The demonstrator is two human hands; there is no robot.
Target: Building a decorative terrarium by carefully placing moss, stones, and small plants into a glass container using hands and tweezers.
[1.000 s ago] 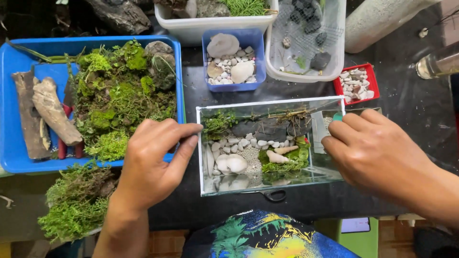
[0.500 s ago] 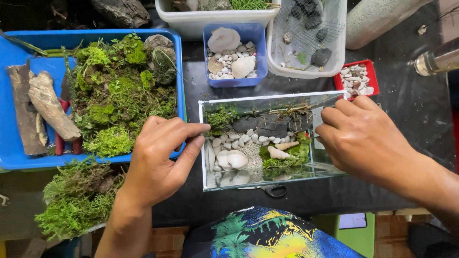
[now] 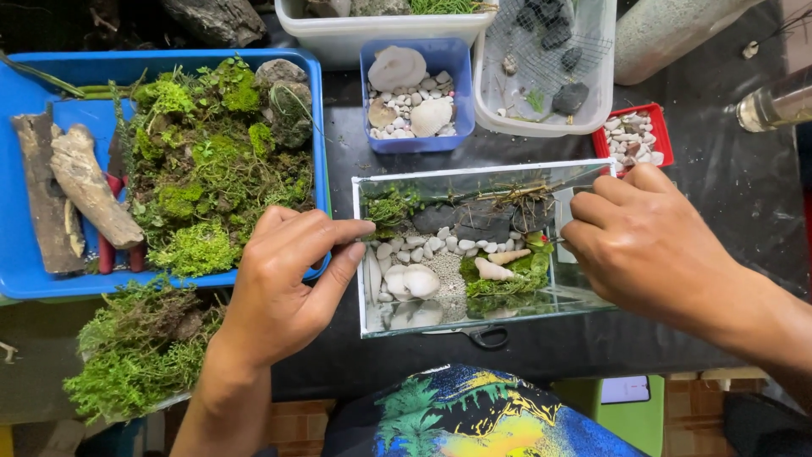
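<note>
The left hand point(image 3: 283, 283) rests at the left end wall of the glass tank point(image 3: 482, 245), index finger and thumb stretched toward it and pressed on the glass edge, the other fingers curled under; it pinches nothing I can make out. The right hand point(image 3: 651, 245) sits against the tank's right end, fingers bunched together over the rim; whether they grip something small is hidden by the knuckles.

The tank is a rectangular box on the dark tabletop point(image 3: 744, 195), its long axis running left to right, with the open top facing the camera. Inside lie white pebbles point(image 3: 414, 250) and a pale flat stone point(image 3: 420, 279) at the left, 2 spiral shells point(image 3: 499, 262) on green moss point(image 3: 507, 279) at the right, and dark slate with a rooty twig point(image 3: 507, 199) along the far wall.

Compared with 0.5 s ago, the left thumb has swung in nearer the glass, and the right hand has barely shifted; the tank lies where it did.

Further out: a blue tray point(image 3: 25, 279) of moss and 2 driftwood pieces point(image 3: 72, 199) at the left, loose moss point(image 3: 135, 355) below it, a blue tub of stones point(image 3: 457, 93) and a small red tub of pebbles point(image 3: 633, 137) beyond the tank.
</note>
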